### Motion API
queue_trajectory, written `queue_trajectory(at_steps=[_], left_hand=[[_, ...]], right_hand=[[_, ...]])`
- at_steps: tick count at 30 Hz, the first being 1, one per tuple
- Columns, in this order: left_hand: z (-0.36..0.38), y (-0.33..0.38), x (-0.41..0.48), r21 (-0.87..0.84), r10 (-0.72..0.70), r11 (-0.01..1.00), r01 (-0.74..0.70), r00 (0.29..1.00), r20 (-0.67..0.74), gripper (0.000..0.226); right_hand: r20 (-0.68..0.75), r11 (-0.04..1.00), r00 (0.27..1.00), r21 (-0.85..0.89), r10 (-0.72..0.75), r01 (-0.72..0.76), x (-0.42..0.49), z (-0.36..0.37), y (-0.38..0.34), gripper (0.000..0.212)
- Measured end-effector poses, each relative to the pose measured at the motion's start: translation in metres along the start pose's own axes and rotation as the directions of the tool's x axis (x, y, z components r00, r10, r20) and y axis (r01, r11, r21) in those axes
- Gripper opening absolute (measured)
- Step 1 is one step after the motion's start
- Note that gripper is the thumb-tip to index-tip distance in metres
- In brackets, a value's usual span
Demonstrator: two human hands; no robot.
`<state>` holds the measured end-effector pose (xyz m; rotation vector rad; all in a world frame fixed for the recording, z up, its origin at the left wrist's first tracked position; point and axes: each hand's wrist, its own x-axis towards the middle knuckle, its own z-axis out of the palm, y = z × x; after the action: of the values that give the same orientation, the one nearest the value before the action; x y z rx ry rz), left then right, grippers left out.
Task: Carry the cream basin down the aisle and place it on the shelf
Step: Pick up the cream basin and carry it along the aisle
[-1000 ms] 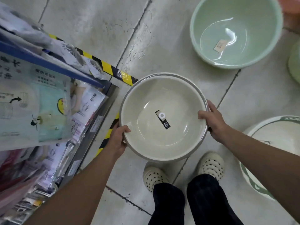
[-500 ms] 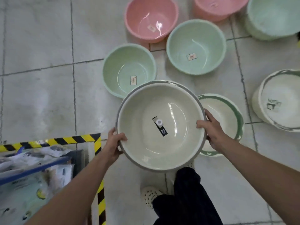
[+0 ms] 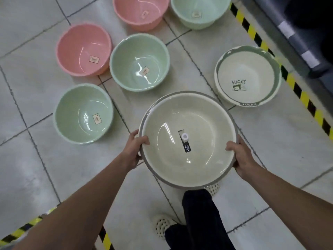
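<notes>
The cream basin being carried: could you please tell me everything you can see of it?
The cream basin is round and wide, glossy like plastic, with a grey band around its rim. It is empty and held mouth up, slightly tilted, above the tiled floor. A narrow black label with a white round sticker lies on its bottom. The left hand grips the left rim and the right hand the right rim, thumbs hooked inside. Nothing else touches it; a shoe shows just below its near edge.

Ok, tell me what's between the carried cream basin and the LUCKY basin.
Only bare floor tile, in the head view; cream basin and LUCKY basin stay apart.
</notes>
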<state>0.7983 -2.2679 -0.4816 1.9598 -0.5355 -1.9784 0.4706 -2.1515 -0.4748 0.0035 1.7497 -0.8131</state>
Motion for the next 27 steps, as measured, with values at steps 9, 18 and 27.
queue_trajectory(at_steps=[9, 18, 27], left_hand=[[0.039, -0.002, 0.02, 0.038, -0.056, 0.998, 0.058, 0.997, -0.057, 0.085], [0.043, -0.01, 0.073, 0.105, -0.086, 0.99, 0.094, 0.994, -0.074, 0.088], [0.038, -0.025, 0.14, 0.159, -0.065, 0.985, 0.073, 0.996, -0.056, 0.081]], right_hand=[[0.019, 0.996, 0.996, -0.017, 0.084, -0.084, 0.046, -0.029, -0.002, 0.058], [0.041, 0.987, 0.987, 0.012, 0.158, -0.158, 0.09, -0.016, 0.001, 0.045], [0.036, 0.983, 0.984, 0.06, 0.174, -0.176, 0.141, -0.003, 0.037, 0.049]])
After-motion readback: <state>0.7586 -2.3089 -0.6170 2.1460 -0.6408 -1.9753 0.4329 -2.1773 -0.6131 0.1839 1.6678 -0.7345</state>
